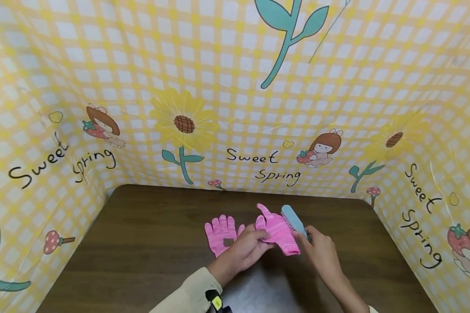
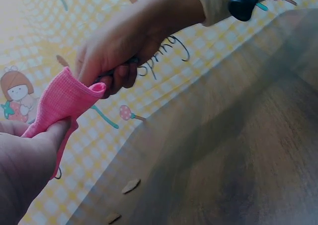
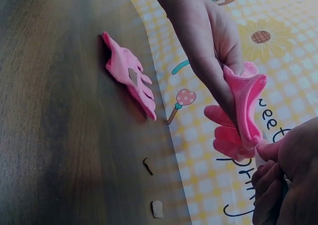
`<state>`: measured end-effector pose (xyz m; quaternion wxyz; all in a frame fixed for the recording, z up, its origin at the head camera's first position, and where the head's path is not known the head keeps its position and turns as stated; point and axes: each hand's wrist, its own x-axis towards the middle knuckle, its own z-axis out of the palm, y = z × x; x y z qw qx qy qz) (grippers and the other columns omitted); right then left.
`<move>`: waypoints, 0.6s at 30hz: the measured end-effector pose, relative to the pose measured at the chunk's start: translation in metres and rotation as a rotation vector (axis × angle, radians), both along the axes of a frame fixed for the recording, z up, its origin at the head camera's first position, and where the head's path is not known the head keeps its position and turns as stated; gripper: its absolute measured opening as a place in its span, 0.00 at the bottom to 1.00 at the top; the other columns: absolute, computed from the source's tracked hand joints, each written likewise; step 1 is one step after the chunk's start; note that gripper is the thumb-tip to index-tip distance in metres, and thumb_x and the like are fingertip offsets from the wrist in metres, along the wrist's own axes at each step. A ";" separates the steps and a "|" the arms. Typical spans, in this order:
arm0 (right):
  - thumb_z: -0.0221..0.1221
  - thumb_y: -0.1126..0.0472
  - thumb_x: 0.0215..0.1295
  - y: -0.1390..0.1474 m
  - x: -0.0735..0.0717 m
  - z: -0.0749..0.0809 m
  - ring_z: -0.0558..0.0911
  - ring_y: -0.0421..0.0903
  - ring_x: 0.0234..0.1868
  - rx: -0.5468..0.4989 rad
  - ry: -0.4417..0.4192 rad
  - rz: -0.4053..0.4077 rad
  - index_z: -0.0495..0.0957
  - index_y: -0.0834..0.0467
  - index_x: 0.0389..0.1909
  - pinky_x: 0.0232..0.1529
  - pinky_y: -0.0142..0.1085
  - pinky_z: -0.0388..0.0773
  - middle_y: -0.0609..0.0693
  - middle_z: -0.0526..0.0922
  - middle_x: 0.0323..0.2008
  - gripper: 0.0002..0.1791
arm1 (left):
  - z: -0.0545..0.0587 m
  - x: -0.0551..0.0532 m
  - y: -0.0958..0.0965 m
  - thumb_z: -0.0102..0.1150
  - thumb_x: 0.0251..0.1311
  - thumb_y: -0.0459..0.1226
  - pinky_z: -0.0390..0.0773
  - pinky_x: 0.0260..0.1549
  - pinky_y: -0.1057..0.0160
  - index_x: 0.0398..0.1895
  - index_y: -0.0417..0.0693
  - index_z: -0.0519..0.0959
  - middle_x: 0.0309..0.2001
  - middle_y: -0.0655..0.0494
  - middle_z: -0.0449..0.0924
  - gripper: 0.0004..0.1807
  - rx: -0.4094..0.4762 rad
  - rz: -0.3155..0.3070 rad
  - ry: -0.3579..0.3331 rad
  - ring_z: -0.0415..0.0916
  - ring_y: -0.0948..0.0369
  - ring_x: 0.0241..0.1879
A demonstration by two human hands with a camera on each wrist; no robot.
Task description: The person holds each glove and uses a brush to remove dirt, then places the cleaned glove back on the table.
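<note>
My left hand (image 1: 249,248) holds up a pink knitted glove (image 1: 277,229), gripping its palm side with the thumb on top. The glove's cuff hangs toward the lower right in the head view, and its opening shows in the right wrist view. In my right hand (image 1: 324,254) is a light blue brush (image 1: 294,219), held by the handle. Its bristles lie against the glove's back edge. On the table just left of my left hand lies a second pink glove (image 1: 221,229), with a grey-brown patch (image 3: 133,76) on it.
A dark brown wooden table (image 1: 141,243) is under the hands. Two small scraps lie on it, a pale one (image 3: 157,209) and a thin dark one (image 3: 147,166). A yellow checked cloth (image 1: 235,108) with printed flowers stands around the back and sides.
</note>
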<state>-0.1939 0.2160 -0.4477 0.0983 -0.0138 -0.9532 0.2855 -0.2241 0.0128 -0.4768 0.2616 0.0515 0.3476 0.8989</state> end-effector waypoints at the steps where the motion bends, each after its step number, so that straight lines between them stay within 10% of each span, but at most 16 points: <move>1: 0.63 0.45 0.70 0.000 0.000 0.000 0.70 0.45 0.24 -0.003 -0.002 0.000 0.82 0.60 0.42 0.25 0.35 0.65 0.47 0.71 0.21 0.20 | 0.000 0.000 0.000 0.32 0.69 0.21 0.47 0.77 0.37 0.78 0.26 0.44 0.80 0.31 0.46 0.33 0.002 0.001 0.000 0.44 0.40 0.80; 18: 0.61 0.44 0.71 0.032 -0.009 -0.002 0.73 0.46 0.23 0.024 -0.022 -0.058 0.80 0.64 0.44 0.22 0.36 0.67 0.54 0.80 0.26 0.24 | 0.000 -0.006 -0.009 0.34 0.63 0.21 0.49 0.79 0.43 0.74 0.26 0.48 0.75 0.36 0.55 0.34 0.028 0.066 0.051 0.55 0.51 0.74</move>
